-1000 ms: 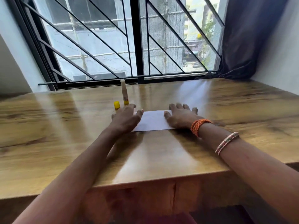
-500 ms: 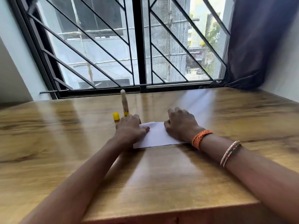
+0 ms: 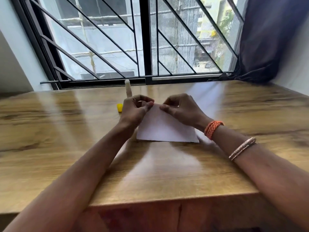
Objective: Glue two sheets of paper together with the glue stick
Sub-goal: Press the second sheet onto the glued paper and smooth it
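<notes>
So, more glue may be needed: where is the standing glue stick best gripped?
Grip the glue stick around its pale upper barrel, probably coming from the left side: it stands upright and uncapped behind the left hand, which hides its base. Avoid the exposed tip.

Wooden desk point(image 3: 50, 131), glossy top with streaked grain, daylight glare across it. Front edge shows a reddish-brown panel point(image 3: 142, 218) below. Behind the desk, a wide window point(image 3: 108, 39) with a dark frame and a black grille point(image 3: 147, 39) of diagonal bars. Outside: grey building, scaffolding, greenery at right. Dark blue curtain point(image 3: 267, 39) bunched at right. Pale walls point(image 3: 10, 64) on both sides.
</notes>
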